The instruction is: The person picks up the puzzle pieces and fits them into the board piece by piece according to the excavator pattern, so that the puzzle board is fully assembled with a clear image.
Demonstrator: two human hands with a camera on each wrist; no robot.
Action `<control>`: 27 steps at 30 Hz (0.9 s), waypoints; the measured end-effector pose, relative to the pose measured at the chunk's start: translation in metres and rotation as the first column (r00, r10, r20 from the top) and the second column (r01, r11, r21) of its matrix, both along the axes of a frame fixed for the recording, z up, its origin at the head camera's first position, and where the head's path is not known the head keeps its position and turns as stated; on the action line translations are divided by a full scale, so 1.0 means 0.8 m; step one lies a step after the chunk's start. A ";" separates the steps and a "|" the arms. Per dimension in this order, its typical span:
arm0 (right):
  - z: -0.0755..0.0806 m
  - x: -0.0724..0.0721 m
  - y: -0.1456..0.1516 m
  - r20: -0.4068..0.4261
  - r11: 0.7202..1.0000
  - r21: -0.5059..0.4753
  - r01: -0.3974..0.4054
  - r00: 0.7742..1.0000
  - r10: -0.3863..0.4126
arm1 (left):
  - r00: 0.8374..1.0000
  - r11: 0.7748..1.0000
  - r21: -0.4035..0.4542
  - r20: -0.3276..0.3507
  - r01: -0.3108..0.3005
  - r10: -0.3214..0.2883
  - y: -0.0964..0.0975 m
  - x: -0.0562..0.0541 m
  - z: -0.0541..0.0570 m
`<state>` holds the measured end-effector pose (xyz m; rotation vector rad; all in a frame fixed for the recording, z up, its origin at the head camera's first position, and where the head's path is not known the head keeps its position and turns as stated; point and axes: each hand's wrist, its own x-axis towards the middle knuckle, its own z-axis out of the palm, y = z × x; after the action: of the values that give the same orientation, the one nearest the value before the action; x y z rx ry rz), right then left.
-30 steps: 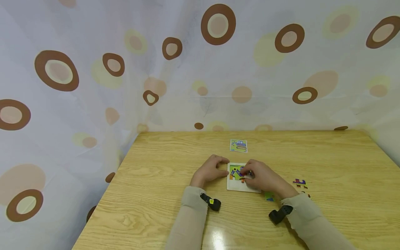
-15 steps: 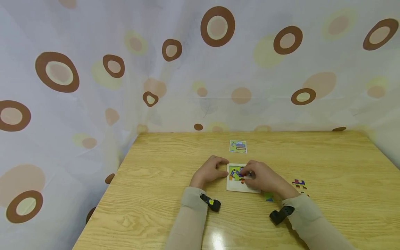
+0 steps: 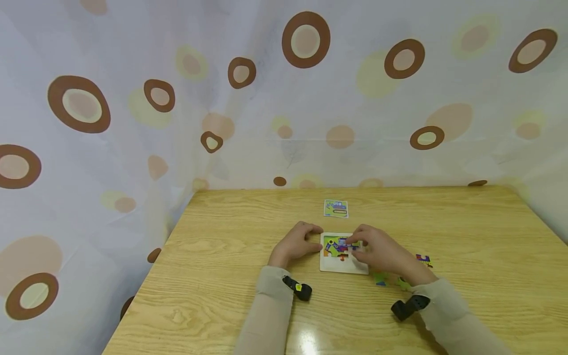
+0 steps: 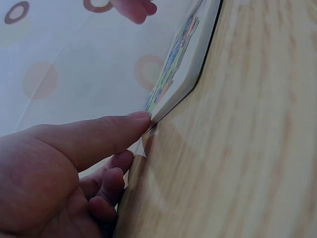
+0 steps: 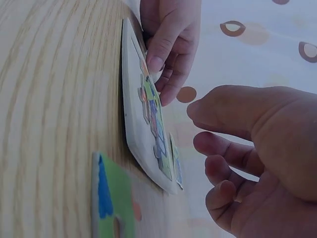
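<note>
Since R hand (image 3: 385, 253) has nothing btwn its fingers, thumb & fingertips stand apart, loosely bent, just above the R part of a puzzle board (image 3: 337, 266). L hand (image 3: 296, 245) has thumb & index spread wide, thumb tip touching the board's L edge, index tip at its far L corner, nothing pinched. Board lies flat on the wood surface (image 3: 213, 256) btwn both hands; puzzle pcs (image 3: 331, 247) sit in its far part, nr strip bare white. Just R of it: a green-&-blue pc (image 3: 380, 278), then a green pc (image 3: 403, 283) by the R wrist, & a purple-&-red pc (image 3: 424, 259) partly behind the forearm. Picture card (image 3: 336, 208) lies beyond the board. Spotted cloth (image 3: 248, 162) hangs behind.
</note>
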<state>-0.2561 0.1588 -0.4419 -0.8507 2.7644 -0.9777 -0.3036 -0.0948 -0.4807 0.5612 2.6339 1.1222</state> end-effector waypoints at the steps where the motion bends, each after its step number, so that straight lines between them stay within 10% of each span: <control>1: 0.000 0.001 0.002 0.001 1.000 0.001 0.007 1.000 -0.007 | 1.000 1.000 0.001 0.000 -0.001 0.001 0.000 0.000 0.000; 27: -0.008 0.020 0.100 -0.102 0.998 0.039 0.056 0.993 -0.052 | 1.000 1.000 0.005 -0.006 -0.009 0.009 0.000 0.000 -0.001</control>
<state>-0.2404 0.2390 -0.4481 -0.8470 2.8962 -0.9060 -0.3038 -0.0952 -0.4819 0.5550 2.6417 1.1312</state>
